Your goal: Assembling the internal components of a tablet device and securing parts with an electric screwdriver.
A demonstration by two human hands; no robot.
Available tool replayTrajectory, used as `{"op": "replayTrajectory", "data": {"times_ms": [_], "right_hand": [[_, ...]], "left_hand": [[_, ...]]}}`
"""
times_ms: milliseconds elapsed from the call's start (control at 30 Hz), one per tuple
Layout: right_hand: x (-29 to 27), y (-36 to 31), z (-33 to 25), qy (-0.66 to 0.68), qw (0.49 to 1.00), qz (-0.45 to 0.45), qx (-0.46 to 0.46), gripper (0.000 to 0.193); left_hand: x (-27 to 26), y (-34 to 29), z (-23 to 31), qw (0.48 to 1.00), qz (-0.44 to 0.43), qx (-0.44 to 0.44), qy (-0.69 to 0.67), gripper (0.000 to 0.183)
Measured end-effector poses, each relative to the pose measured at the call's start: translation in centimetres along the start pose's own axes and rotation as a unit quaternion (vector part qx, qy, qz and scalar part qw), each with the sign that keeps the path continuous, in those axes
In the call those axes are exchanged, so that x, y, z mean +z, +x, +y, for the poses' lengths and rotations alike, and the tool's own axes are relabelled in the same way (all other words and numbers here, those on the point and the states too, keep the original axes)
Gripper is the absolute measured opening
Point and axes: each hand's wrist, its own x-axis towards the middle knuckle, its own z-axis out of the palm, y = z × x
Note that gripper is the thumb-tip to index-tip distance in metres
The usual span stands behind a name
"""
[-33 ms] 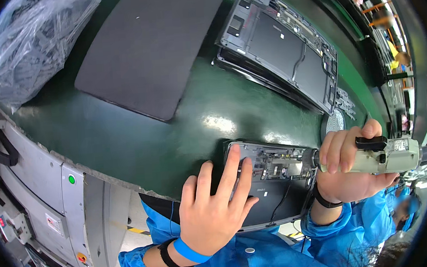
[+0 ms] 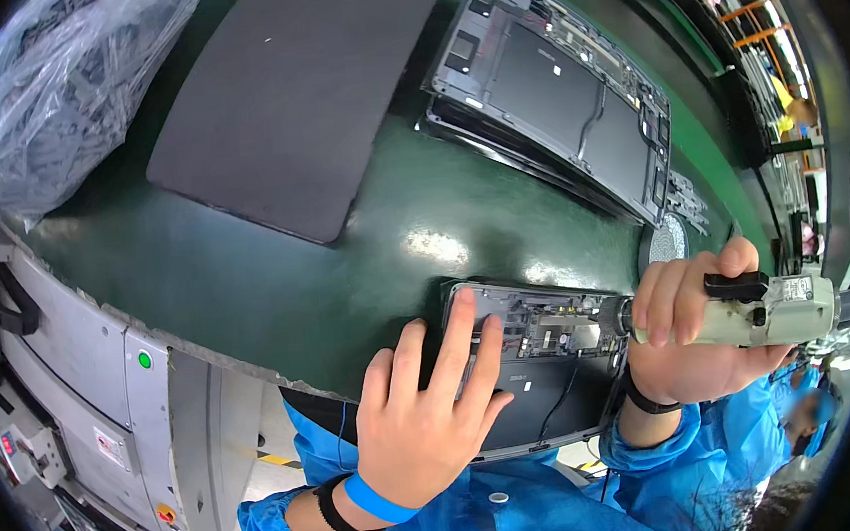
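I am watching, near: left hand (image 2: 420, 434) lying splayed, holding nothing, fingertips resting on the left corner of a laptop chassis (image 2: 531, 407); right hand (image 2: 674, 364) gripping a pale power screwdriver (image 2: 798, 311) (nose by the chassis's right end). Beyond, right, a chassis stack (image 2: 551, 86) is sitting; far left, a dark panel (image 2: 283, 107) is lying.
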Motion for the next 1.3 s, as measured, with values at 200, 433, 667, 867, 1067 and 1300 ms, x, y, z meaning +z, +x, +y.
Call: {"op": "replayTrajectory", "data": {"times_ms": [200,433,667,867,1067,1300], "right_hand": [[-0.3,-0.2,-0.1,0.022,0.999,0.004,0.024,0.084],[1.6,0.0,0.9,-0.059,0.997,0.041,-0.040,0.099],[3.6,1.8,3.4,-0.071,0.983,-0.144,-0.084,0.093],[5.7,1.0,4.1,-0.093,0.981,-0.157,-0.064,0.074],[5.3,1.0,4.8,-0.112,0.974,-0.183,-0.068,0.069],[5.1,0.9,5.3,-0.113,0.974,-0.191,-0.051,0.067]], "left_hand": [[0.2,0.2,0.4,0.998,-0.015,0.049,0.044,0.060],[1.4,-0.7,1.6,1.000,-0.017,0.022,0.007,0.061],[1.6,-1.3,1.0,0.999,0.009,-0.001,-0.037,0.059],[2.3,-1.6,0.6,0.998,0.032,0.000,-0.053,0.056],[2.5,-1.6,0.7,0.997,0.037,-0.003,-0.071,0.057],[2.8,-1.7,0.8,0.997,0.043,-0.004,-0.063,0.055]]}}
